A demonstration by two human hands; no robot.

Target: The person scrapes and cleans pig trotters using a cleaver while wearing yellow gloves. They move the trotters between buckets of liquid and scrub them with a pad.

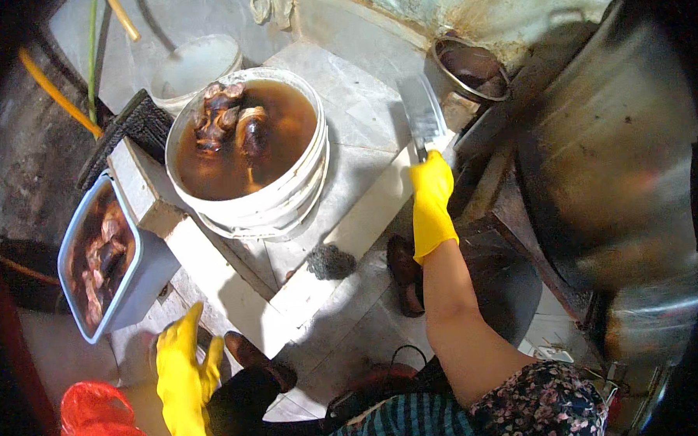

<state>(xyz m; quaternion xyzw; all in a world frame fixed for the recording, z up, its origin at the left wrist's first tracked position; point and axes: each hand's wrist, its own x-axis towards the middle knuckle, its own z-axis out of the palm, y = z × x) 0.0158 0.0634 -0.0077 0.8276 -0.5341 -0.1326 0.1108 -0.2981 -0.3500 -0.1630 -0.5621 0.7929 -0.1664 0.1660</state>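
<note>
Head view: I see my right hand (433, 206) gripping a cleaver (422, 115) over the tiled ledge (359, 101).

In this one view the cleaver is a broad, rectangular steel blade, dull grey and speckled with wet marks, pointing up and away from me; its handle is hidden inside my yellow-gloved fist, which is closed tight around it. The blade hangs just right of the white bucket (286, 201), which stands on the ledge, full of brown liquid with dark meat pieces (228, 122) at its far left. My left hand (183, 381), also in a yellow glove, hangs low with fingers spread and holds nothing; a red bag (101, 424) lies just beside it. A blue tub (138, 286) with more meat sits left of the ledge. A big metal pot (619, 167) fills the right side, blurred.
</note>
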